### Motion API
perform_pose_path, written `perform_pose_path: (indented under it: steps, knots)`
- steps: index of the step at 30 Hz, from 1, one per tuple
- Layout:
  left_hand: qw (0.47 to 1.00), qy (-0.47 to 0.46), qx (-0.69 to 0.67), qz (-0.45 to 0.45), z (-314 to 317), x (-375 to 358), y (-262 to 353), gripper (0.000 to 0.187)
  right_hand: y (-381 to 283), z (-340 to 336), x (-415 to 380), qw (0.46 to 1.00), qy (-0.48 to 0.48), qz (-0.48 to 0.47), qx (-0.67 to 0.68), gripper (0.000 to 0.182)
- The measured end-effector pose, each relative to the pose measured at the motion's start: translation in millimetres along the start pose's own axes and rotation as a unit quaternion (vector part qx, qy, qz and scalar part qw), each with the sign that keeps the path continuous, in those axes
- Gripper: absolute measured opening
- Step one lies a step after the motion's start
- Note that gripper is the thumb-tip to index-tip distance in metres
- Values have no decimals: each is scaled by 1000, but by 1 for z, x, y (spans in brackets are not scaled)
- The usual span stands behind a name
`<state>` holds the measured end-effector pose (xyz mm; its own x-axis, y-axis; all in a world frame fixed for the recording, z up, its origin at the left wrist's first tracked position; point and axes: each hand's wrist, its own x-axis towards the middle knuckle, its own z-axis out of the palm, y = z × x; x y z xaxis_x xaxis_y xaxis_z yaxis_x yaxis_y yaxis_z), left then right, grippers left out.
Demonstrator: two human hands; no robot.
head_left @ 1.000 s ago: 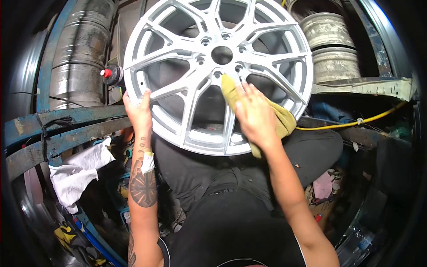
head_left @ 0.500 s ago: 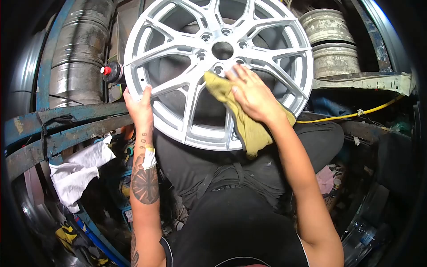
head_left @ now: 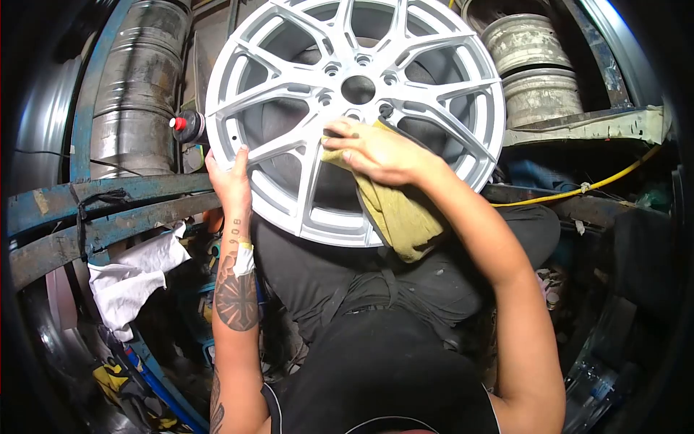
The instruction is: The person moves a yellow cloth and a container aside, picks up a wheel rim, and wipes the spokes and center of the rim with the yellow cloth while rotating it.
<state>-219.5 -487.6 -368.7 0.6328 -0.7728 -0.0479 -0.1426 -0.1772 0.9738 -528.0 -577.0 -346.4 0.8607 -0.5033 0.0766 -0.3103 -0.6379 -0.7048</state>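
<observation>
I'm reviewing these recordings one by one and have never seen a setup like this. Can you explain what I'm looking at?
There is no machine here: a person is working with two bare hands. Every picture comes from one camera worn on the head, looking forward and down, so the person's own arms and dark-clothed legs appear below.

The left hand grips the near left edge of a large silver wheel, above the legs. The right hand holds a yellow-green cloth against the spokes, just below the centre hole; part of the cloth hangs over the wheel's edge.

Around it are a dark bottle with a red cap, two worn, stacked rims and a white cloth.
</observation>
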Motion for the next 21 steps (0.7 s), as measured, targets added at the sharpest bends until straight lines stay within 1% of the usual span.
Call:
perform_pose_path:
  steps: [2, 3, 6, 7, 8, 10, 11, 12, 14, 15, 16, 18, 19, 20, 21]
  knots:
    - [1000, 0, 0, 2, -2, 0, -3, 61, 19, -7, 4, 1000, 22, -21, 5, 44]
    - [1000, -2, 2, 2, -3, 0, -5, 61, 16, -14, 7, 999, 38, -26, 22, 43]
    - [1000, 5, 5, 11, -2, 4, -6, 61, 13, -13, 29, 999, 7, 2, 40, 42]
    - [1000, 4, 14, 10, -4, 2, -7, 61, 12, -14, 27, 998, 10, 23, 55, 41]
    - [1000, 2, 21, 12, -4, 3, -8, 61, 31, -10, 23, 998, 13, 1, 57, 44]
    - [1000, 0, 20, 12, -1, 3, -7, 61, 59, -7, 4, 996, 66, 10, 55, 51]
    - [1000, 2, 21, 10, -3, 3, -7, 61, 70, -6, -8, 997, 68, 26, 20, 58]
    - [1000, 2, 20, 7, -3, 4, -7, 61, 53, -7, -3, 996, 67, 51, -1, 60]
    - [1000, 5, 16, 5, -2, 3, -6, 61, 13, -6, 25, 987, 6, 86, -136, 63]
    - [999, 5, 30, 9, -3, 3, -6, 61, 5, 5, 42, 983, -3, 48, -175, 64]
    - [999, 1, 29, 15, -2, 3, -6, 62, 3, 25, 53, 989, 28, 23, -145, 66]
    - [999, -11, 30, 24, -4, 4, -10, 62, -2, 34, 62, 984, 53, -6, -169, 68]
    - [999, -5, 27, 29, -5, 7, -13, 64, -2, 29, 59, 987, 42, -4, -152, 70]
    - [999, -4, 28, 29, -7, 6, -17, 61, -1, 20, 50, 990, 29, -2, -136, 72]
    - [999, -2, 28, 29, -6, 6, -14, 59, -3, 8, 40, 988, 7, 30, -152, 77]
